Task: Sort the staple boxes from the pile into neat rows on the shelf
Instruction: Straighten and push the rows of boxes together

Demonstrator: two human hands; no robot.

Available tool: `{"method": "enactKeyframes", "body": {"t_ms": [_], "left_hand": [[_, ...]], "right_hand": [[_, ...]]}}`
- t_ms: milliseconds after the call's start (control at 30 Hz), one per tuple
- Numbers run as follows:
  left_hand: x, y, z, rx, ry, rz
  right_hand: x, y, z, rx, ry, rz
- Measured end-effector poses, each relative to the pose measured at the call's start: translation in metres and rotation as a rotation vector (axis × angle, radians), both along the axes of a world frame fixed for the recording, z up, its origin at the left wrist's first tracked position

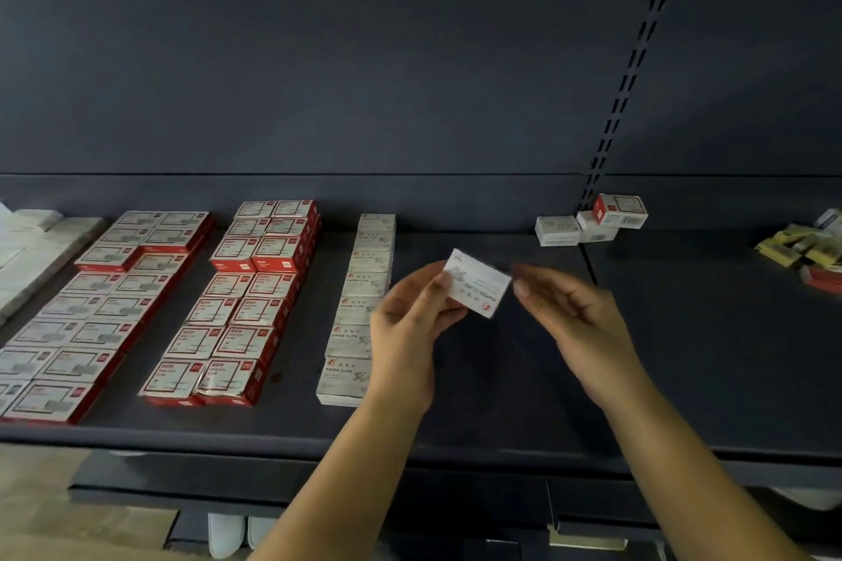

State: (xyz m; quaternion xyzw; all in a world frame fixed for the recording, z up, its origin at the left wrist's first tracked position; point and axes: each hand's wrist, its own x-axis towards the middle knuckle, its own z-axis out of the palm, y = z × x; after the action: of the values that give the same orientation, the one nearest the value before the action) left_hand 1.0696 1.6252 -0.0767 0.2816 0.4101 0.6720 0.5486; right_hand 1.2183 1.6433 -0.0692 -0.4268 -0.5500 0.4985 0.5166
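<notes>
While red rows (237, 301) and one white column (360, 310) lay sorted on the shelf (501, 424), the left hand (405, 333) pinched a white box (478, 282) above it; the right hand (569, 314) hovered just beside, fingers loosely curled. Three boxes (587, 221) remained piled at the back.

White box (477, 282) held tilted above the shelf (501, 378); red rows (218, 305) left, small pile (592, 219) at back.

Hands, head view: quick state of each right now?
Left hand: pinches the white paper clip box at its left end.
Right hand: fingers loosely curled, holding nothing, just right of the box.
</notes>
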Motion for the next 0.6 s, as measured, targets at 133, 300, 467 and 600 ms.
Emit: {"method": "enactKeyframes", "body": {"t_ms": [133,300,467,600], "left_hand": [[-0.008,0.004,0.009,0.031,0.088,0.051],[-0.012,0.005,0.015,0.076,0.178,0.001],[-0.010,0.003,0.014,0.098,0.292,-0.138],[-0.009,0.001,0.015,0.078,0.253,-0.168]], "right_hand": [[-0.001,-0.002,-0.005,0.004,-0.050,-0.030],[-0.009,-0.010,-0.002,0.063,-0.090,-0.089],[-0.011,-0.014,0.005,0.002,0.000,0.077],[-0.015,-0.017,0.005,-0.020,0.125,0.093]]}}
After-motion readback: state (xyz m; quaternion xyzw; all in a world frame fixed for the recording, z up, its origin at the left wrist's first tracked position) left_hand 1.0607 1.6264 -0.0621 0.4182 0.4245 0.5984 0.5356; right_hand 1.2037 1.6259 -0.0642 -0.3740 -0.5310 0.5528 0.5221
